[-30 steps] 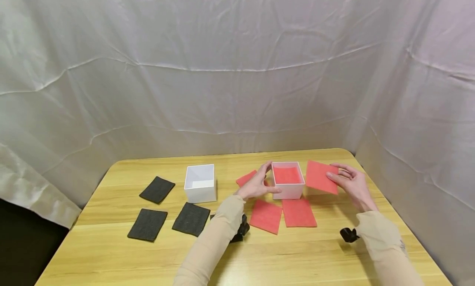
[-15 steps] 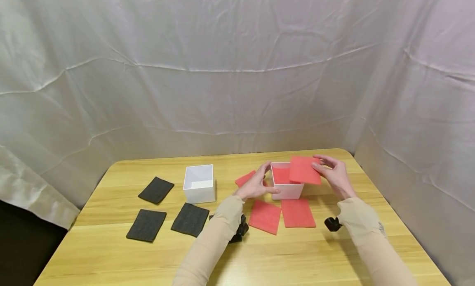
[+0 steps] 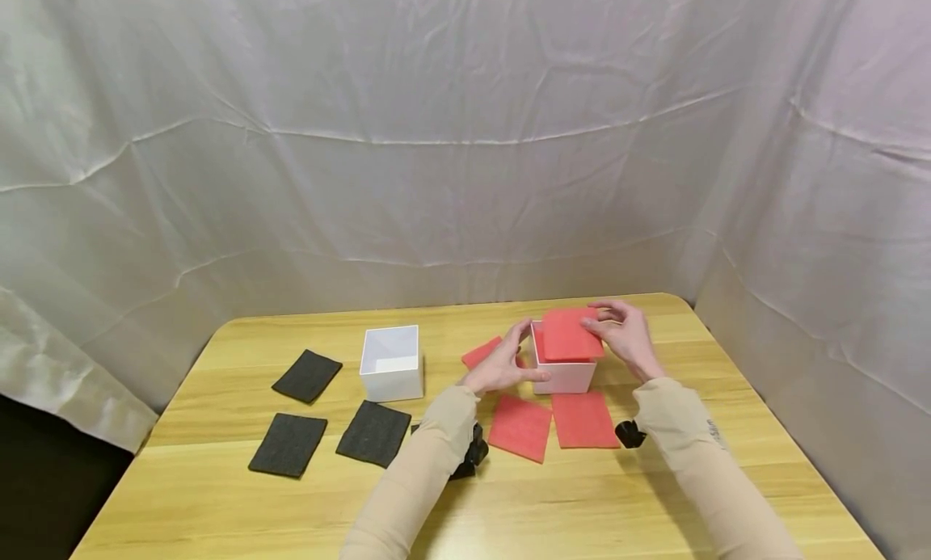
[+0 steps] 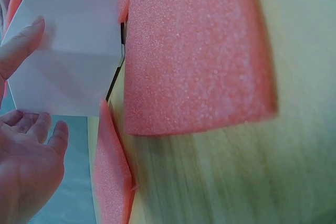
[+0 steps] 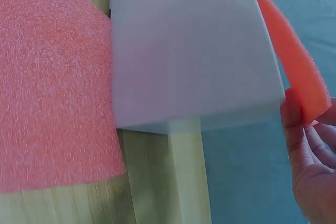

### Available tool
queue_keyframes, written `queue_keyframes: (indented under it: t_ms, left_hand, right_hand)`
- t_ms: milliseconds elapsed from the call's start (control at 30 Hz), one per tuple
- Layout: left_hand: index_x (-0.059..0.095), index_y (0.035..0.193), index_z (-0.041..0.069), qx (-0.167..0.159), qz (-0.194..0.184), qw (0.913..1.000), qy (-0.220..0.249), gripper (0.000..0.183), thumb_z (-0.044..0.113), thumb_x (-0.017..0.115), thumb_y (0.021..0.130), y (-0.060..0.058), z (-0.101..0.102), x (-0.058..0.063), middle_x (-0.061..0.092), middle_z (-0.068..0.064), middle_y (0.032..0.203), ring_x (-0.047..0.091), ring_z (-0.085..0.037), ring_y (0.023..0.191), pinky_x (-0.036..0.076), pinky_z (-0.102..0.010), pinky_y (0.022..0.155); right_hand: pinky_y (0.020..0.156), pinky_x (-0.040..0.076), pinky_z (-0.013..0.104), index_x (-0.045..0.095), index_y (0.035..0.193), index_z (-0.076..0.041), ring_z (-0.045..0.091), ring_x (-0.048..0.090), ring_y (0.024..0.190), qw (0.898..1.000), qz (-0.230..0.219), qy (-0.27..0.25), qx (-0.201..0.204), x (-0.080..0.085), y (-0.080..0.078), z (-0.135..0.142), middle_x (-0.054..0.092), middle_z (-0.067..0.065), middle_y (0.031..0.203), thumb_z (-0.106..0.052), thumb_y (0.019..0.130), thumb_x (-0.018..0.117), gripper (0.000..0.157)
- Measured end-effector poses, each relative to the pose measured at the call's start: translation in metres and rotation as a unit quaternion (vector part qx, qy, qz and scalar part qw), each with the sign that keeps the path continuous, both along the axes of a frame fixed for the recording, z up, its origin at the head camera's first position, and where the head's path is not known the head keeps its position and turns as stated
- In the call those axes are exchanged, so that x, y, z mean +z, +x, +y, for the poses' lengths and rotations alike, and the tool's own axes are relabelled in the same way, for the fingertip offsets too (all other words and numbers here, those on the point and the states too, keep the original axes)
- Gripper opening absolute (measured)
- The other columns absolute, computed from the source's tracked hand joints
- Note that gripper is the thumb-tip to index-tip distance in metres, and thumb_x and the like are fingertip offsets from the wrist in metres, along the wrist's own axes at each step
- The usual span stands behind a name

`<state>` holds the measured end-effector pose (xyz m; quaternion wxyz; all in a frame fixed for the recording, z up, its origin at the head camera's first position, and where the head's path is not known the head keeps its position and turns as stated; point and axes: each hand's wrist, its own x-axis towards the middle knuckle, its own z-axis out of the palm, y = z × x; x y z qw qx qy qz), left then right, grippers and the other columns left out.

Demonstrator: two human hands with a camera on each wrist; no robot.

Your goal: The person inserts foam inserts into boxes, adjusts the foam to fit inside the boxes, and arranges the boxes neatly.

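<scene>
I see the left hand [image 3: 502,368] gripping the white box [image 3: 566,379] with red inside, a red pad [image 3: 570,335] just brought from the box's right over most of its opening, and the right hand [image 3: 625,335] pinching that pad.

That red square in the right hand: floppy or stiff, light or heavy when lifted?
The red square is probably bendable but not floppy: pinched near one edge by the right hand, it shows only a slight curve. It's likely light, being thin and foam-like.
</scene>
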<state>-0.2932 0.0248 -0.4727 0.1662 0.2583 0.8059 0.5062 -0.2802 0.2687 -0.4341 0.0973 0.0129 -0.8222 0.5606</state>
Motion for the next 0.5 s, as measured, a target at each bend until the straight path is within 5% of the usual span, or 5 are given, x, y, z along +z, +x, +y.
queue_keyframes:
  t_ms: [167,500]
  left_hand:
    - [0.009,0.162,0.011,0.003,-0.002,1.0000,0.003,0.103,0.025,0.079,0.088,0.001,0.002,0.001,0.021,-0.008,0.169,0.023,-0.027,0.156,0.025,-0.044,0.127]
    - [0.010,0.162,0.012,0.002,-0.001,1.0000,0.005,0.102,0.024,0.079,0.088,0.000,0.003,0.000,0.021,-0.009,0.169,0.023,-0.027,0.156,0.024,-0.043,0.127]
  right_hand:
    - [0.069,0.052,0.013,0.065,0.126,0.002,-0.007,0.064,0.075,0.997,-0.004,0.074,-0.009,0.000,-0.001,-0.007,0.070,0.027,0.108,-0.016,0.091,0.076,0.041]
    - [0.072,0.051,0.014,0.068,0.126,-0.001,0.027,0.073,0.094,0.991,0.003,0.131,-0.022,-0.002,-0.003,-0.012,0.072,0.025,0.112,-0.018,0.091,0.076,0.039]
